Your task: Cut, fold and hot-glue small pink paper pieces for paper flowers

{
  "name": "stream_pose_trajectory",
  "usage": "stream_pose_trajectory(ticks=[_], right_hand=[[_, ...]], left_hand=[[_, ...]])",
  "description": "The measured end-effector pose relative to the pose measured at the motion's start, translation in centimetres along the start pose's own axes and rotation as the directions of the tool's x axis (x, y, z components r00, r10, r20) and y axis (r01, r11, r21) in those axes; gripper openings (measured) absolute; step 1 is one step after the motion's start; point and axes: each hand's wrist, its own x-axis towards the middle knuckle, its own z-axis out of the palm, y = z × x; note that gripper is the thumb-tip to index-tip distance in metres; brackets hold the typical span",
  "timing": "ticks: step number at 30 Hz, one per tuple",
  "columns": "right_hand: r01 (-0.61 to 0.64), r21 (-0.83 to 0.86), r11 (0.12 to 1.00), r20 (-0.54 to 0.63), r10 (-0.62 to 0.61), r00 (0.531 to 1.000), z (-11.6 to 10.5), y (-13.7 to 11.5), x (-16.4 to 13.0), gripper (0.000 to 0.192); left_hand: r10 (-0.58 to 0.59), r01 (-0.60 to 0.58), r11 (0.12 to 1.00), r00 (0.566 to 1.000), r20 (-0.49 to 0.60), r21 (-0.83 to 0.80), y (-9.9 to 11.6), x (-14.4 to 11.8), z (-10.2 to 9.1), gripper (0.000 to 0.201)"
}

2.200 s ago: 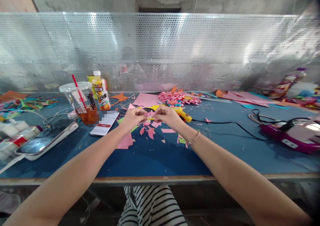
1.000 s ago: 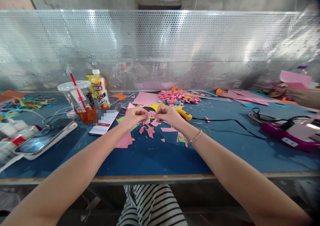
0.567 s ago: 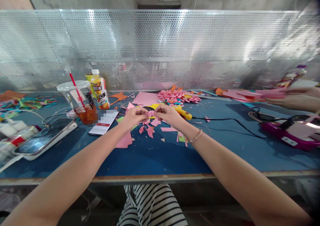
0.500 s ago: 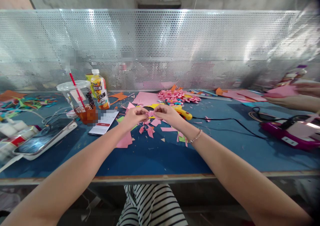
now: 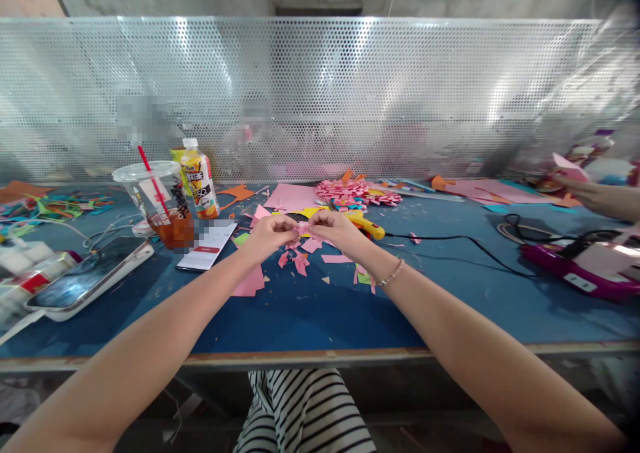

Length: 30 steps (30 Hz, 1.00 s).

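Note:
Between my fingertips is a small pink paper piece [image 5: 302, 229], pinched from both sides. My left hand [image 5: 273, 235] is closed on its left end. On its right end my right hand [image 5: 336, 231] is closed the same way. The fingers partly hide the piece, so its exact shape cannot be made out. Pink paper scraps [image 5: 300, 262] lie on the table just below my hands. A yellow glue gun [image 5: 369, 227] rests right beside my right hand, its black cord running to the right. Behind it sits a heap of folded pink paper pieces [image 5: 342, 191].
A plastic cup [image 5: 169, 229] with a red straw, a bottle [image 5: 198, 181] and a phone [image 5: 207, 247] stand or lie to the left. Another phone [image 5: 90, 279] is nearer me. At right are a purple power strip [image 5: 575, 273] and another person's hand [image 5: 583, 189] holding pink paper.
My hands stay almost still, fingers shifting slightly on the pink piece. At the right, the other person's hand has raised and tilted its pink paper; only one of their hands shows clearly now.

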Motion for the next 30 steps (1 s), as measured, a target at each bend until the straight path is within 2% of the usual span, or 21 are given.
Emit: stream_pose_trajectory(ticks=[7,14,18,23,30], right_hand=[[0.004,-0.002,1.0,-0.005,-0.004,1.0,0.07,-0.27,-0.16,0.011],[-0.01,-0.009,1.0,0.005,0.011,1.0,0.1,-0.44,-0.14,0.009],[-0.007,0.037,0.999,0.024,0.006,1.0,0.01,-0.34,-0.14,0.01],[-0.046,0.121,0.992,-0.003,0.047,0.999,-0.32,-0.55,-0.31,0.011],[-0.031,0.074,0.997,0.004,0.031,1.0,-0.34,-0.81,-0.49,0.01]], left_hand=[[0.061,-0.063,0.997,0.997,0.054,0.041,0.27,-0.22,0.13,0.016],[0.064,-0.066,0.997,0.997,0.047,0.042,0.17,-0.22,0.13,0.015],[0.035,-0.036,0.999,0.999,0.026,0.018,0.34,-0.25,0.2,0.015],[-0.041,0.039,0.994,0.999,-0.021,-0.097,0.62,-0.22,0.36,0.012],[-0.084,0.074,0.987,0.994,-0.067,-0.142,0.58,-0.09,0.35,0.012]])
